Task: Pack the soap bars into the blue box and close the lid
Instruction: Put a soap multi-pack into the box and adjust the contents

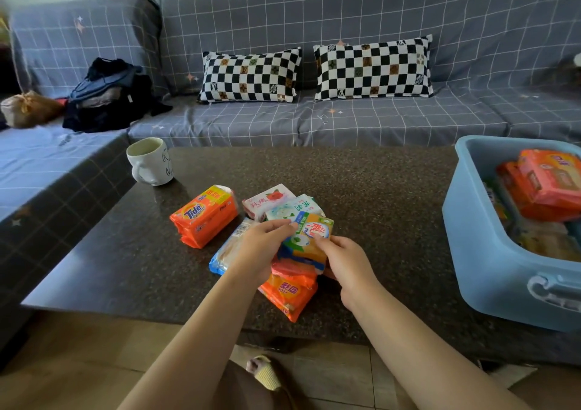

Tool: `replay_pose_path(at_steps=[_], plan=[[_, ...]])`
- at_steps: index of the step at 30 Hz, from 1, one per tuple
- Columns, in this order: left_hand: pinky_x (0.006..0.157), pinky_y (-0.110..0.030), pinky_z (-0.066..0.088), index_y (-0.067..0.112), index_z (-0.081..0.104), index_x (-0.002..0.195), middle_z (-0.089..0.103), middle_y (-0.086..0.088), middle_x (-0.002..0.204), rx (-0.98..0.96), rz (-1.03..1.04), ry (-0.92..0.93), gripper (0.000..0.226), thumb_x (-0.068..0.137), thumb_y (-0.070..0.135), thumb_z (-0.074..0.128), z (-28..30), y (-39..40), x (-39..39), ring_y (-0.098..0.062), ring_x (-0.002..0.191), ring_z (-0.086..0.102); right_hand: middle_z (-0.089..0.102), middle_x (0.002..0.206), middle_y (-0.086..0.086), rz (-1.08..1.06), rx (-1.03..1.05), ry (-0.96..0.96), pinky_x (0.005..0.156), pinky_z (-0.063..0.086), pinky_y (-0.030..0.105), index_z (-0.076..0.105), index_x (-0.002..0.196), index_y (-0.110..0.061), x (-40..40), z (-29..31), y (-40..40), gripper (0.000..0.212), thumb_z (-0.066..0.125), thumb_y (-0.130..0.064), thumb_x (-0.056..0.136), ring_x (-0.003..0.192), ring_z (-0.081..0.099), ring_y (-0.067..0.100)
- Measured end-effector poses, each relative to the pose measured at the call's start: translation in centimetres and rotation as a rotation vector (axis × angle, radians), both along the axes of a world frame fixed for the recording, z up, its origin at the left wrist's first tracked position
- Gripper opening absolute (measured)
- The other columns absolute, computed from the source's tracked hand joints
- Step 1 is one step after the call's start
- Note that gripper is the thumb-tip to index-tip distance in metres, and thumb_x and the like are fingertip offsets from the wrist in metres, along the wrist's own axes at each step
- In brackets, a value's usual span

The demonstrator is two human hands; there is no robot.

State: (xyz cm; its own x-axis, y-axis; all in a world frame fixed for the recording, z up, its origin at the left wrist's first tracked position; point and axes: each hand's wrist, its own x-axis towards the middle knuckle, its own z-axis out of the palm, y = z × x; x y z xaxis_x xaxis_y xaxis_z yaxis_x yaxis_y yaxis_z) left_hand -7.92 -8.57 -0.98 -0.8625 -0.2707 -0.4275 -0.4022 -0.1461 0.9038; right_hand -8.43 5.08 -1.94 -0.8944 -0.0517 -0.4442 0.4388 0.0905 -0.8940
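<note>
Nearest, two bare forearms reach over the dark speckled stone worktop (361, 189) to a small heap of wrapped soap bars. The left hand (262, 247) and the right hand (345, 260) both pinch the green, yellow and blue wrapped soap bar (309, 241) that lies on top of the heap: the left fingers (279, 224) curl onto its far left corner, the right fingers (325, 243) close on its right edge.

Under that bar, toward the person, lie a red wrapped bar (292, 268) and an orange wrapped soap pack (289, 296). Beneath the left fingers a clear-and-blue wrapped pack (226, 252) lies flat. Just beyond the fingers are a pale green and white wrapped bar (295, 208) and a white and pink wrapped bar with a rose print (267, 200), touching one another. Left of these, apart from the heap, sits an orange Tide soap pack (204, 216).

Well to the right of the right fingers stands the light blue plastic box (490, 252), lid off, already holding orange-red soap packs (547, 183) and others beneath.

Farther left, a white ceramic mug (150, 161) stands at the worktop's far corner. Beyond is a grey checked sofa (345, 120) with two black and white chequered cushions (372, 68).
</note>
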Motion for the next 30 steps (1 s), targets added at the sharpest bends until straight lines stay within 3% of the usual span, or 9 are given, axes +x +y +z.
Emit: replay_pose_path(at_steps=[4,8,10,14,17,20,22,27,30], plan=[[0.092,-0.044,0.054,0.016,0.069,0.100,0.073,-0.009,0.101,-0.082,-0.023,-0.131,0.026,0.079,0.030,0.073,-0.1,0.2,0.1,-0.024,0.096,0.070,0.061,0.118,0.006,-0.023,-0.030,-0.046,0.074,0.049,0.026,0.050,0.126,-0.014,0.6,0.1,-0.5,0.041,0.059,-0.030,0.089,0.101,0.059,0.018],[0.095,-0.042,0.051,0.021,0.065,0.113,0.068,-0.004,0.111,-0.168,-0.073,-0.151,0.047,0.072,0.042,0.071,0.9,0.9,0.4,-0.023,0.105,0.064,0.063,0.115,0.010,-0.070,-0.121,-0.110,0.092,0.052,0.041,0.052,0.124,-0.014,0.3,0.2,-0.4,0.041,0.063,-0.023,0.086,0.104,0.061,0.023],[0.095,-0.039,0.051,0.024,0.062,0.107,0.066,-0.001,0.102,-0.173,-0.085,-0.112,0.027,0.082,0.033,0.067,1.7,1.5,0.7,-0.021,0.105,0.063,0.062,0.116,0.011,-0.081,-0.161,-0.114,0.092,0.052,0.044,0.052,0.123,-0.014,0.3,0.5,0.1,0.039,0.063,-0.019,0.085,0.105,0.061,0.025],[0.094,-0.039,0.053,0.023,0.066,0.101,0.071,-0.002,0.098,-0.144,-0.102,-0.008,0.012,0.089,0.023,0.062,3.0,3.0,1.2,-0.020,0.098,0.067,0.061,0.115,0.010,-0.095,-0.174,-0.035,0.091,0.052,0.043,0.050,0.118,-0.016,0.7,2.2,1.9,0.033,0.061,-0.017,0.087,0.103,0.062,0.024],[0.089,-0.042,0.056,0.017,0.065,0.108,0.072,-0.007,0.104,-0.108,-0.135,0.060,0.019,0.091,0.022,0.060,4.7,4.8,1.2,-0.022,0.096,0.069,0.062,0.115,0.007,-0.103,-0.138,0.057,0.087,0.054,0.039,0.051,0.117,-0.018,1.0,4.3,3.8,0.030,0.060,-0.021,0.089,0.100,0.062,0.020],[0.076,-0.033,0.059,0.021,0.062,0.108,0.071,-0.007,0.105,-0.060,-0.185,0.153,0.017,0.092,0.020,0.058,6.8,6.9,1.1,-0.019,0.090,0.070,0.061,0.116,0.006,-0.115,-0.093,0.157,0.089,0.054,0.040,0.052,0.119,-0.016,1.3,6.9,6.3,0.033,0.061,-0.024,0.089,0.102,0.063,0.021],[0.077,-0.032,0.058,0.019,0.064,0.111,0.072,-0.007,0.104,-0.042,-0.224,0.216,0.021,0.092,0.018,0.057,8.3,8.5,1.0,-0.019,0.091,0.070,0.061,0.118,0.006,-0.131,-0.064,0.215,0.092,0.053,0.042,0.052,0.120,-0.016,1.4,8.6,8.1,0.036,0.062,-0.026,0.087,0.104,0.062,0.021],[0.074,-0.028,0.058,0.022,0.067,0.094,0.074,-0.002,0.093,-0.022,-0.306,0.324,0.013,0.092,0.016,0.056,11.8,13.3,-0.2,-0.015,0.083,0.071,0.063,0.116,0.006,-0.180,0.016,0.335,0.089,0.054,0.044,0.053,0.118,-0.017,0.9,12.2,13.1,0.037,0.065,-0.028,0.085,0.102,0.064,0.023],[0.079,-0.031,0.058,0.015,0.068,0.102,0.074,-0.006,0.098,-0.018,-0.328,0.337,0.015,0.093,0.015,0.055,12.8,16.3,-1.1,-0.018,0.088,0.070,0.065,0.111,0.006,-0.204,0.075,0.362,0.088,0.055,0.045,0.055,0.116,-0.017,0.0,13.7,16.1,0.034,0.065,-0.028,0.085,0.099,0.065,0.023]])
